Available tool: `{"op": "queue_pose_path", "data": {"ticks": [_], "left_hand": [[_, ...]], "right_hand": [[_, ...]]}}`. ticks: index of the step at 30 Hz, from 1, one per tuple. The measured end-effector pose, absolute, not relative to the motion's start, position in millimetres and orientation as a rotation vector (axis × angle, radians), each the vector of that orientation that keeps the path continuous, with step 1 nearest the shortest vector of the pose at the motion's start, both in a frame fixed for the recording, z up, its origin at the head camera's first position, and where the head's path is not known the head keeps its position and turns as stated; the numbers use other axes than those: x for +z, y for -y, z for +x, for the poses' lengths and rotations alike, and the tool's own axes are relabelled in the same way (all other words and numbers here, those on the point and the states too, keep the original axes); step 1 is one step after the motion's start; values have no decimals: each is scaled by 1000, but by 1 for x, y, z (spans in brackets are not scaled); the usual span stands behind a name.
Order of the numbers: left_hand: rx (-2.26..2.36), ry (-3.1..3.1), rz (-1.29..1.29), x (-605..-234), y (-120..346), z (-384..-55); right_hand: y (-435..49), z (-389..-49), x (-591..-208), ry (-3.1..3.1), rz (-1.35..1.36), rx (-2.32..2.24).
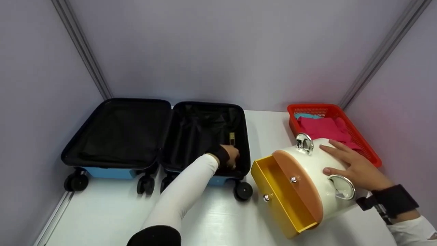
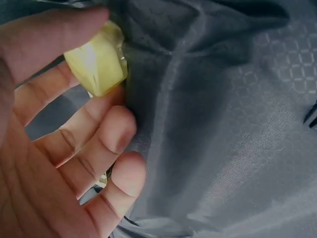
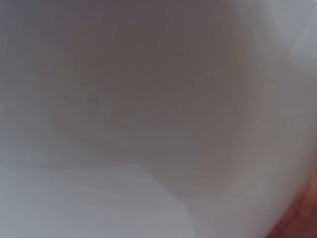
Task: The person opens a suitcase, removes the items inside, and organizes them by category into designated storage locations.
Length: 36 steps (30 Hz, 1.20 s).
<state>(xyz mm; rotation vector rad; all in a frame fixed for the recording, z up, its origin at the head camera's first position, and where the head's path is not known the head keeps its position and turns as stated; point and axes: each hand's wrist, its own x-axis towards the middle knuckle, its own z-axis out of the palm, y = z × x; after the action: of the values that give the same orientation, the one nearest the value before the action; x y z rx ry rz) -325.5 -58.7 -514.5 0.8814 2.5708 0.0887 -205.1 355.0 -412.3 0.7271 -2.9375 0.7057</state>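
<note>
My left hand is down inside the right half of an open blue suitcase, near its front right corner. In the left wrist view, its thumb and fingers pinch a small shiny yellow packet beside the dark lining. A black-and-gold packet lies on the lining just behind this hand. My right hand rests with spread fingers on the white curved top of a tilted storage box. The yellow drawer of that box is pulled out towards the suitcase.
Behind the box stands a red basket with folded pink cloth and a blue cloth. The suitcase's left half lies open. Black wheels stick out at its front. Walls enclose the white table.
</note>
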Motion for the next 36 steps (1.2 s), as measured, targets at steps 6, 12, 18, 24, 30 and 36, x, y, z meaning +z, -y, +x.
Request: {"op": "queue_pose_path", "data": {"ticks": [6, 12, 18, 24, 30, 36], "left_hand": [[200, -2624, 878, -503, 67, -332], [363, -2701, 946, -478, 74, -342], [493, -2744, 1064, -440, 69, -329], [367, -2768, 1299, -403, 43, -291], [129, -2712, 1482, -386, 11, -246], [-28, -2592, 1636, -393, -16, -223]], "right_hand": [[-356, -208, -412, 2943, 720, 744], [-358, -210, -411, 2945, 721, 730], [-362, -210, -412, 2946, 712, 715], [-364, -210, -414, 2942, 707, 707], [-363, -211, -413, 2946, 706, 705], [-361, -212, -414, 2934, 711, 700]]}}
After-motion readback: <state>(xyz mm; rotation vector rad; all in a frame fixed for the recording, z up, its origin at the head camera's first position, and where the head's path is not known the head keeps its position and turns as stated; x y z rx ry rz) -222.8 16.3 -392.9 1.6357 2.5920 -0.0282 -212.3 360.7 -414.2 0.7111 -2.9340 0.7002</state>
